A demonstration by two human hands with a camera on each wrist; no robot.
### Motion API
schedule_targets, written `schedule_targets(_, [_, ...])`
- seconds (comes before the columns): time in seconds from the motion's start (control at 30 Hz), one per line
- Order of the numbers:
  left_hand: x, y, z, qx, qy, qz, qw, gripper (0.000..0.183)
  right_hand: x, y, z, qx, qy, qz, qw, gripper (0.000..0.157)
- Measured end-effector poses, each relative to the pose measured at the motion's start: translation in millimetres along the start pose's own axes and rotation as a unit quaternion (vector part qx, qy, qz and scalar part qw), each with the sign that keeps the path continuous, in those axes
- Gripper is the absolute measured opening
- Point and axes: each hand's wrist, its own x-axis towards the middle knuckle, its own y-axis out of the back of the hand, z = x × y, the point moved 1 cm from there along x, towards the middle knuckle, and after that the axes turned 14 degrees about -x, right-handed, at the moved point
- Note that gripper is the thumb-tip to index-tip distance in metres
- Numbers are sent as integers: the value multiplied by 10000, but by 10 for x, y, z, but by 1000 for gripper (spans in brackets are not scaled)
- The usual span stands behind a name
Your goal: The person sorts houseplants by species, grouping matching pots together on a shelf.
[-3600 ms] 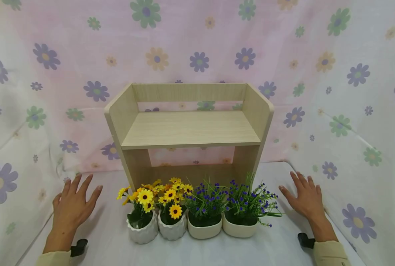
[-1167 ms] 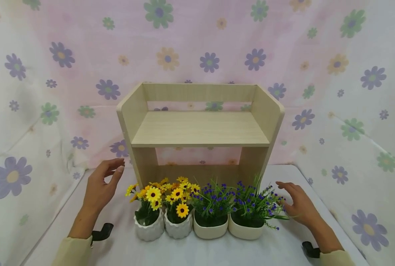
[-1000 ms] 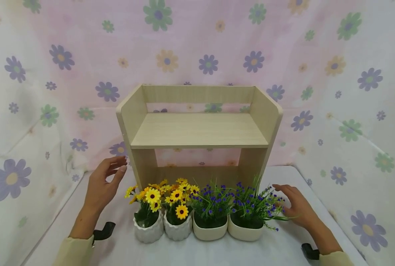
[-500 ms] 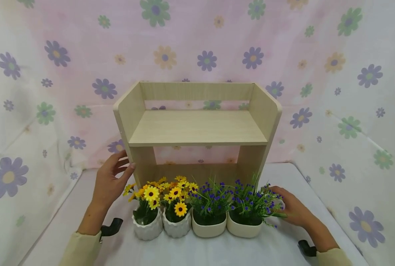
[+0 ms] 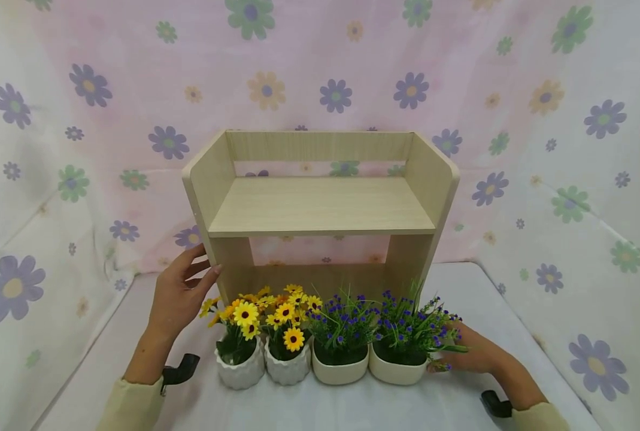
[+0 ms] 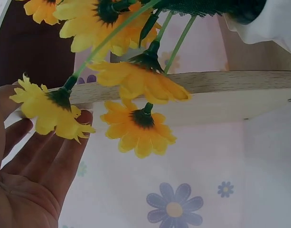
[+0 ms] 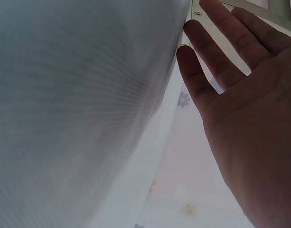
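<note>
A light wooden two-tier desktop shelf (image 5: 320, 206) stands mid-table. My left hand (image 5: 176, 293) is at its left side panel, fingers along the outer face and thumb by the front edge. In the left wrist view, that hand's fingers (image 6: 64, 164) look fairly straight behind yellow flowers (image 6: 140, 118). Low beside the shelf's right side is my right hand (image 5: 470, 350), partly covered by the purple-flowered plant (image 5: 413, 329). The right wrist view shows its extended fingers (image 7: 197, 78) near the panel; contact is unclear there.
Before the shelf, two white ribbed pots (image 5: 240, 372) with yellow flowers and two cream pots (image 5: 340, 372) with purple flowers stand in a row. The white-covered table (image 5: 309, 413) is enclosed by flower-patterned cloth (image 5: 320, 60).
From lying wide apart, both hands have moved inward to the shelf's sides. The left reached its panel; the right slid lower behind the purple flowers. Shelf and pots appear to stay put.
</note>
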Motion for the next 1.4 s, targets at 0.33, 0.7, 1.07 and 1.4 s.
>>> schedule_targets(0.33, [2,-9,15,-206,-25,-31,9998,63,17,-38,-100,-477,746,25,9961,80])
schedule_targets(0.7, [-3,-8,10,-111,-5,22,9999,66,-35,-122,-239,-882,757,305,9928,95])
schedule_targets(1.07, [3,-9,17,-86,3,43,10000,66,-26,-121,-323,-271,1051,254,9938,83])
schedule_targets(1.4, [1,-9,1,-77,3,46,10000,65,17,-170,-330,-429,786,278,9956,83])
